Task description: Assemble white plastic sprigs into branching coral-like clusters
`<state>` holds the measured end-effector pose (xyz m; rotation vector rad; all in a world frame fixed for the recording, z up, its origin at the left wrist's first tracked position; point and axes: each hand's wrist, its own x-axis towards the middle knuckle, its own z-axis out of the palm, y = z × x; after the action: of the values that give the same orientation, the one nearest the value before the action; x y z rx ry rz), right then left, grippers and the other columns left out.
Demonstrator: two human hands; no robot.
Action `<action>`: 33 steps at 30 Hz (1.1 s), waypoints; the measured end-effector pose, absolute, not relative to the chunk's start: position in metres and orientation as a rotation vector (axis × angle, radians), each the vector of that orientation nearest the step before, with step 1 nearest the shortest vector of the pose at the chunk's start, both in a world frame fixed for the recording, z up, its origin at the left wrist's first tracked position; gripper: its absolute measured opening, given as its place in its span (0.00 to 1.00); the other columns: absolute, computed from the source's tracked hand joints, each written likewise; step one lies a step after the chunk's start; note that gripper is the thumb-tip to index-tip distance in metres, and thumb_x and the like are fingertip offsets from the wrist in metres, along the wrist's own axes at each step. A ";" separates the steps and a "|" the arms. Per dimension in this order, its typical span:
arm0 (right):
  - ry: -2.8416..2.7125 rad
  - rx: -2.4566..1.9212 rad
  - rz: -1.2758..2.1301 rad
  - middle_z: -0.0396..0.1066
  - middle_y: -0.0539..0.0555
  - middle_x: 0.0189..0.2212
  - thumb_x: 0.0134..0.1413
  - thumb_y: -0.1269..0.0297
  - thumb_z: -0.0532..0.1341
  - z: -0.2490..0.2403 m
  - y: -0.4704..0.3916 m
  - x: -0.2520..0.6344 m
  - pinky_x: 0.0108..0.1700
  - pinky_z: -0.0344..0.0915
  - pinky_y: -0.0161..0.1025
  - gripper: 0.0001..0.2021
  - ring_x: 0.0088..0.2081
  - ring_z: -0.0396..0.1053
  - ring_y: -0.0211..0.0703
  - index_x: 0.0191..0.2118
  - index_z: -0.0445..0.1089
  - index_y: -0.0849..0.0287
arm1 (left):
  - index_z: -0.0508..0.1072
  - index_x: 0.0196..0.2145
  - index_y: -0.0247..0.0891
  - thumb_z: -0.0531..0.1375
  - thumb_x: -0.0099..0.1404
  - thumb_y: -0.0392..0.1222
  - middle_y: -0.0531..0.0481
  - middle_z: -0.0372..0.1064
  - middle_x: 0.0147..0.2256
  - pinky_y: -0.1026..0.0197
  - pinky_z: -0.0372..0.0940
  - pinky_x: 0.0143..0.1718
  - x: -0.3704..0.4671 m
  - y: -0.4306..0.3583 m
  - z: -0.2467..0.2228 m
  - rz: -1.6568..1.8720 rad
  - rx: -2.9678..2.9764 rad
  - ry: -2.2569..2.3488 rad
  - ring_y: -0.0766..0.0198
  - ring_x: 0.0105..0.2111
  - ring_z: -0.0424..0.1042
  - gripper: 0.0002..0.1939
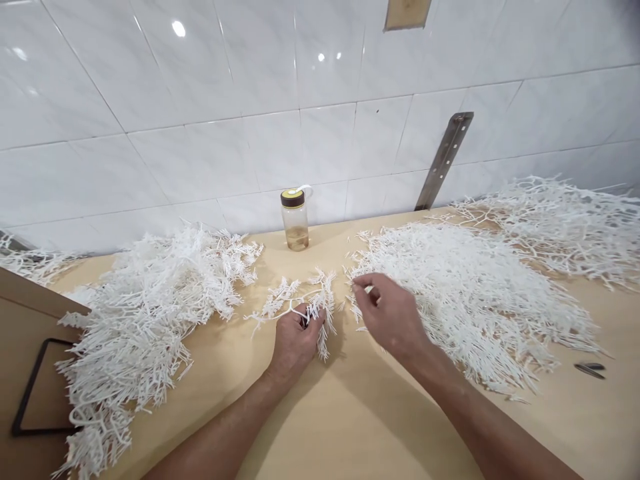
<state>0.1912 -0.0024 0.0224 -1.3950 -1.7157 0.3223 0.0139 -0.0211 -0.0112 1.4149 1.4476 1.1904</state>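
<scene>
My left hand is closed around a white branched plastic sprig, whose needle-like tips spread out past the thumb and fingers. Part of its stem runs off to the left, over the tabletop. At the left edge of the right-hand pile of small white sprigs, my right hand has thumb and forefinger pinched together. Anything between those fingertips is too small to make out. A second heap of white sprigs, denser and taller, lies to the left of my left hand.
A clear bottle with a dark and yellow lid stands by the tiled wall. Bare white branches lie at the far right, and small dark clippers at the right. A brown panel with a black handle borders the left.
</scene>
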 end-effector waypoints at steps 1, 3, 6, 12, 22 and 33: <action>-1.764 -1.401 0.465 0.74 0.55 0.31 0.62 0.60 0.56 0.022 -0.006 0.185 0.31 0.64 0.39 0.10 0.26 0.67 0.41 0.38 0.72 0.59 | 0.64 0.22 0.39 0.60 0.61 0.53 0.58 0.55 0.18 0.66 0.51 0.23 0.014 -0.022 -0.011 1.189 1.438 1.459 0.69 0.20 0.54 0.18; -1.845 -1.423 0.652 0.75 0.54 0.31 0.61 0.58 0.57 0.020 -0.011 0.175 0.31 0.64 0.39 0.12 0.28 0.69 0.43 0.37 0.74 0.58 | 0.65 0.22 0.38 0.60 0.62 0.53 0.57 0.57 0.19 0.66 0.52 0.24 0.013 -0.022 -0.011 1.180 1.474 1.479 0.68 0.21 0.56 0.18; -1.883 -1.419 0.708 0.76 0.52 0.31 0.60 0.60 0.58 0.015 -0.013 0.168 0.35 0.63 0.39 0.10 0.32 0.71 0.43 0.34 0.75 0.57 | 0.66 0.23 0.38 0.60 0.61 0.52 0.57 0.58 0.19 0.66 0.52 0.25 0.013 -0.022 -0.012 1.166 1.493 1.496 0.68 0.22 0.56 0.17; -1.887 -1.430 0.643 0.75 0.52 0.30 0.59 0.65 0.58 0.007 -0.010 0.168 0.36 0.61 0.38 0.08 0.31 0.70 0.42 0.34 0.76 0.57 | 0.66 0.22 0.38 0.60 0.61 0.52 0.57 0.57 0.19 0.66 0.52 0.24 0.014 -0.022 -0.010 1.159 1.501 1.496 0.68 0.22 0.56 0.17; -1.967 -1.447 0.508 0.73 0.52 0.30 0.61 0.69 0.56 0.005 -0.015 0.160 0.36 0.58 0.37 0.09 0.32 0.68 0.41 0.33 0.74 0.59 | 0.63 0.21 0.39 0.59 0.62 0.52 0.57 0.56 0.18 0.66 0.52 0.23 0.015 -0.023 -0.006 1.174 1.505 1.535 0.68 0.20 0.55 0.18; -2.186 -1.508 0.375 0.69 0.54 0.31 0.63 0.73 0.54 0.004 -0.018 0.160 0.33 0.56 0.37 0.09 0.31 0.65 0.40 0.32 0.68 0.60 | 0.59 0.23 0.40 0.54 0.64 0.44 0.57 0.57 0.19 0.63 0.50 0.25 0.010 -0.015 -0.003 0.900 1.837 1.552 0.67 0.22 0.55 0.14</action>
<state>0.1602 -0.0181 0.0042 -1.5083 -2.1858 0.3745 0.0102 -0.0150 -0.0034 1.8369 1.5523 0.9000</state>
